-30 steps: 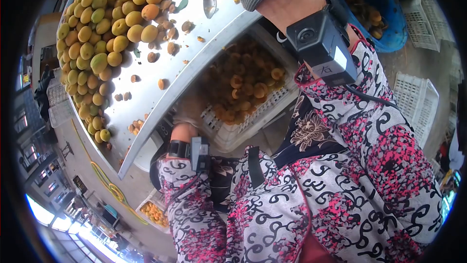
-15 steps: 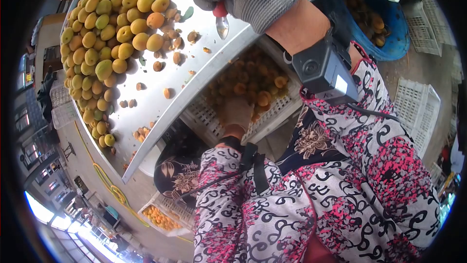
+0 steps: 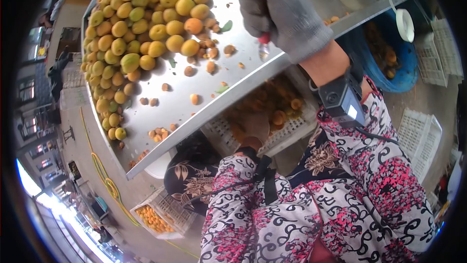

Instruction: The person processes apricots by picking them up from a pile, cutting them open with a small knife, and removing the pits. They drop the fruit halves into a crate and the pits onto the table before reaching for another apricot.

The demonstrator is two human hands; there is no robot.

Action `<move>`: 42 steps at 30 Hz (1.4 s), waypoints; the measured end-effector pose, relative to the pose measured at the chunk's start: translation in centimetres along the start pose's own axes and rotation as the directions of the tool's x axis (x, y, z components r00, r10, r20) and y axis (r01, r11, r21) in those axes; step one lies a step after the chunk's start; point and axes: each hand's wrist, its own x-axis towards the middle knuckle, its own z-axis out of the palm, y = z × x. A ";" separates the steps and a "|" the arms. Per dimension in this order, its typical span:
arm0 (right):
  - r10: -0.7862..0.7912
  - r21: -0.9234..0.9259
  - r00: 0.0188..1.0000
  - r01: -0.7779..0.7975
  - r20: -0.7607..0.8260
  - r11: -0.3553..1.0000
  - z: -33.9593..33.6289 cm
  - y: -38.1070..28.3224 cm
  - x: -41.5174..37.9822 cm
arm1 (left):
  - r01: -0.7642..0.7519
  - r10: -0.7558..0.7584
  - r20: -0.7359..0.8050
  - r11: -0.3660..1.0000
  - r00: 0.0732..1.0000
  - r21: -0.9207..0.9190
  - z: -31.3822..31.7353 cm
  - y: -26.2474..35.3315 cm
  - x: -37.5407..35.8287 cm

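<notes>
My right hand (image 3: 282,12), in a grey glove, is closed around a red-handled spoon (image 3: 263,39) over the metal tray (image 3: 180,85). The spoon's metal tip points down near the tray's front edge and is blurred. Below that edge, my left hand (image 3: 252,126) reaches into a white plastic crate (image 3: 284,134) of apricot pieces (image 3: 278,117). It is dim and smeared there, so its fingers cannot be made out. A big heap of whole yellow-green apricots (image 3: 141,24) covers the tray's far left part. Loose brown pits (image 3: 211,53) lie between heap and edge.
A blue tub (image 3: 401,75) with apricot pieces stands at right, a white lid-like thing (image 3: 404,25) hanging over it. White crates (image 3: 419,139) sit on the floor at right. Lower left are a crate of orange fruit (image 3: 155,219) and a yellow hose (image 3: 109,185).
The view has shifted, moving the tray and crate rightward and down in the picture. My right hand still grips the spoon near the tray edge; my left hand stays in the crate.
</notes>
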 end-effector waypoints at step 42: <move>0.389 0.530 0.908 -0.408 0.154 0.743 3.6 -3.2 1.1 | 0.211 -0.275 -0.685 0.961 0.674 -0.178 -33.8 -15.8 6.6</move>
